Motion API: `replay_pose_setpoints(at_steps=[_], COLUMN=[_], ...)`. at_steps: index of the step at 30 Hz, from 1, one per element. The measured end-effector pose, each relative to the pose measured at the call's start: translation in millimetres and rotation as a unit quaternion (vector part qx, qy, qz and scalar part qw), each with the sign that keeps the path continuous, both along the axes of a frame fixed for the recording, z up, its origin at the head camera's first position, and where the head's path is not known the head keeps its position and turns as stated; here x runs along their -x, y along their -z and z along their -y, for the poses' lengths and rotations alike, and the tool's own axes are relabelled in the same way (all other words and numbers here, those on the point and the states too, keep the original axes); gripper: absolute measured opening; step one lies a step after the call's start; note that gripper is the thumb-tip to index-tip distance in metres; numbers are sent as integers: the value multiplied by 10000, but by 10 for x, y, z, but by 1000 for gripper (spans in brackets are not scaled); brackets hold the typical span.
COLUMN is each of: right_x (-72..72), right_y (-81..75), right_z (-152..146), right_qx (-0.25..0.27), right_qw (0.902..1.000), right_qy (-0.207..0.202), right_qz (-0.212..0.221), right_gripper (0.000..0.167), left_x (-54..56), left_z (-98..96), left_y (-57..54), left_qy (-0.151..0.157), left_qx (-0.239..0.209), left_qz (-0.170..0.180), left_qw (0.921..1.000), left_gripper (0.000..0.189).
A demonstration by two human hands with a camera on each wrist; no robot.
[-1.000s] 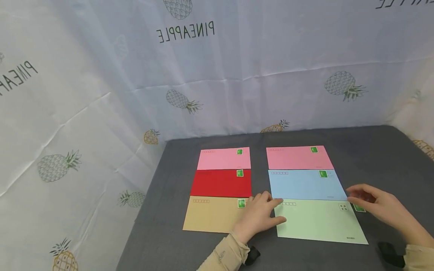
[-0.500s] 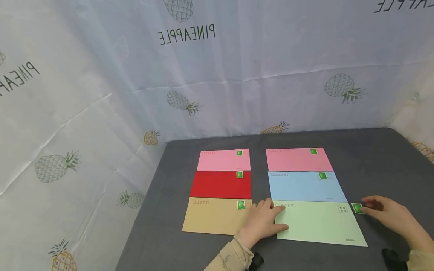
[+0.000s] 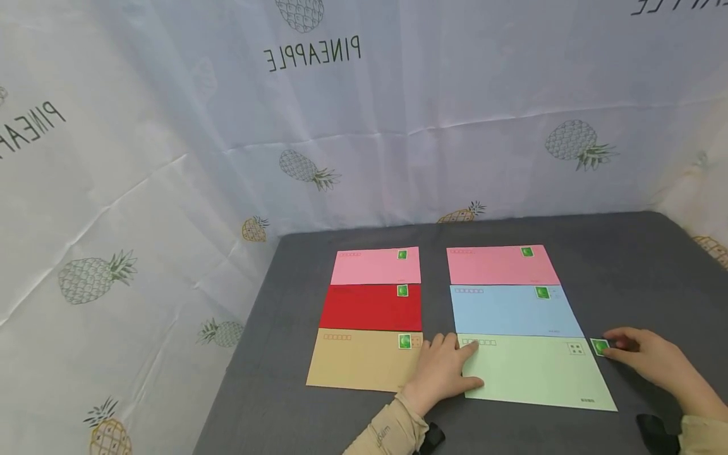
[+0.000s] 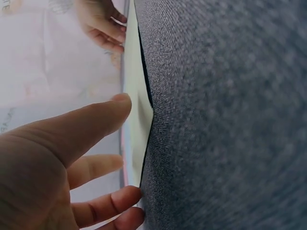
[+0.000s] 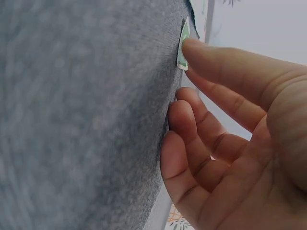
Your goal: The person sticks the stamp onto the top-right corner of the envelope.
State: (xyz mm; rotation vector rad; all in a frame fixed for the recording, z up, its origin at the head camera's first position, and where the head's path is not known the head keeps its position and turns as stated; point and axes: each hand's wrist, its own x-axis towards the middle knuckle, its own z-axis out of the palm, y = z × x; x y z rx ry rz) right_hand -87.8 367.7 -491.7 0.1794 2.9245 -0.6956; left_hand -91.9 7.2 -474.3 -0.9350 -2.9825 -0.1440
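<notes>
A light green envelope [image 3: 534,373] lies at the front of the right-hand column, with a small printed box [image 3: 576,349] in its upper right corner. My left hand [image 3: 440,376] rests at the envelope's left edge, fingers spread; the thumb [image 4: 115,108] and a fingertip reach over its left side. Just right of the envelope, my right hand [image 3: 648,360] pinches the edge of a small green postage stamp [image 3: 599,347] with a white border. The right thumb [image 5: 206,52] covers part of the stamp, low over the dark cloth; the index fingertip is partly hidden behind the thumb.
Behind the green envelope lie a blue envelope [image 3: 512,309] and a pink one [image 3: 500,265], both stamped. A left column holds stamped pink [image 3: 370,268], red [image 3: 364,308] and tan [image 3: 358,360] envelopes. A pineapple-print curtain [image 3: 370,177] hangs behind the grey table [image 3: 261,379].
My right hand has moved right from the green envelope's edge to the stamp, which has since shifted slightly left with it. My left hand has slid slightly toward the front.
</notes>
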Motion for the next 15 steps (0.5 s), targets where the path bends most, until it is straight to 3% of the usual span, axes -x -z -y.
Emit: replay_pose_setpoints(at_steps=[15], right_x=[22], right_y=[29], right_z=[1], right_qx=[-13], right_qw=[9999], right_qy=[33], right_qz=[-157], right_gripper=[38], left_x=[6], left_z=[-7], left_y=[24], left_qy=[-168], left_qx=[-108], left_qz=[-3], left_qw=[9998], left_gripper=[59])
